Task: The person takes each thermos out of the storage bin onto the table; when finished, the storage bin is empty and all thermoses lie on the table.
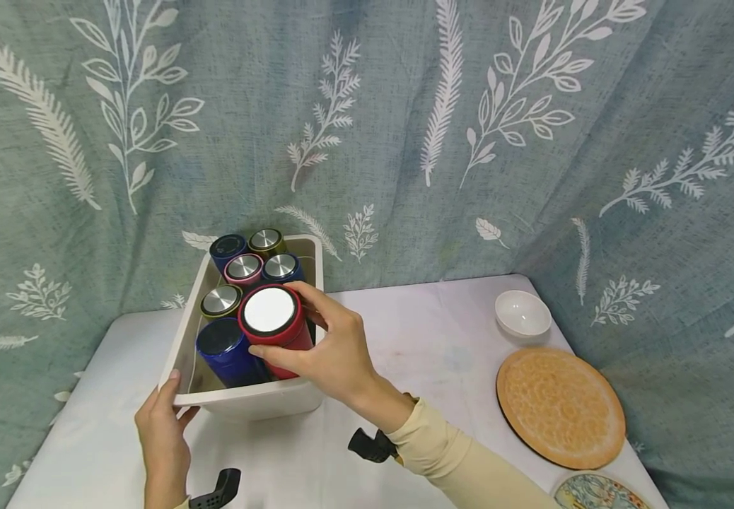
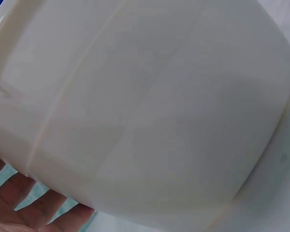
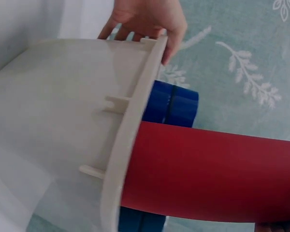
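My right hand (image 1: 338,357) grips a red canister (image 1: 269,311) near its top, thumb on the near side and fingers round the far side. In the right wrist view the red canister (image 3: 208,171) stands up past the rim of a white plastic bin (image 3: 63,101); its lower end is hidden inside. My left hand (image 1: 165,431) holds the near left corner of the bin (image 1: 265,404), thumb over the rim and fingers beneath it. Beside the red canister, a blue canister (image 1: 233,353) leans in the bin. Its outer wall (image 2: 150,116) fills the left wrist view.
Several more canisters with shiny or dark lids, including a pink one (image 1: 244,270), crowd the bin's far half. On the table's right are a white bowl (image 1: 522,314), a round tan board (image 1: 561,406) and a patterned round piece (image 1: 599,493). Leaf-print curtain (image 1: 380,141) hangs behind.
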`<state>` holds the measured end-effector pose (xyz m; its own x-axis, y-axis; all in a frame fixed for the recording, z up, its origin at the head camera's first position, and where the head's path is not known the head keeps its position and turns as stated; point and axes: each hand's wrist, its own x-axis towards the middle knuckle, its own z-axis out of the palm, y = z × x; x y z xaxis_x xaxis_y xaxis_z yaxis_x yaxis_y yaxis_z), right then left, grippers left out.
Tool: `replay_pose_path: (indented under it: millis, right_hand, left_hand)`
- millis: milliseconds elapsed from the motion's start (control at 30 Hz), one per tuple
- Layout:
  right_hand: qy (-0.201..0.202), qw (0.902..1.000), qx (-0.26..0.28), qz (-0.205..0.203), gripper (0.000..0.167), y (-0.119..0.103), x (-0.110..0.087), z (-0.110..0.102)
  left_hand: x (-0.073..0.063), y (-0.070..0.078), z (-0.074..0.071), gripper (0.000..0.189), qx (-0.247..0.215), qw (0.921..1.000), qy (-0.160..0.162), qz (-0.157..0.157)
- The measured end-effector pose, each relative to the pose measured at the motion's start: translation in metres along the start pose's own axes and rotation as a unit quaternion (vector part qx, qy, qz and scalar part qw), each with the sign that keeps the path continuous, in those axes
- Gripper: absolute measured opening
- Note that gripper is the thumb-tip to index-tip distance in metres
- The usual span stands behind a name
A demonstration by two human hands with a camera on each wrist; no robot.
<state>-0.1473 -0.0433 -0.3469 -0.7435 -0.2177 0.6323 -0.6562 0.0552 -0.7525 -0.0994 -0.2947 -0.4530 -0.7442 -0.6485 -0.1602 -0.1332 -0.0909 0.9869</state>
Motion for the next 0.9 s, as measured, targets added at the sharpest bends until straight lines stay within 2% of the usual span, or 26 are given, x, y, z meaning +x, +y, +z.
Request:
replay_pose_path:
  millis: [400,633,900]
  right_hand:
    - [0.019,0.9990,0.014,-0.039,0.071,-0.015,0.008,-0.007]
    - [0.025,0.9977,0.031,-0.055,0.069,-0.025,0.014,-0.011]
    - [0.036,0.9965,0.035,-0.068,0.068,-0.034,0.017,-0.019]
  left_hand:
    - [0.000,0.000,-0.001,0.061,0.005,1.0000,-0.001,0.004]
    - [0.001,-0.001,-0.001,0.062,0.010,0.9999,0.009,-0.002]
    - [-0.001,-0.001,0.001,0.060,0.014,0.9999,0.007,0.008]
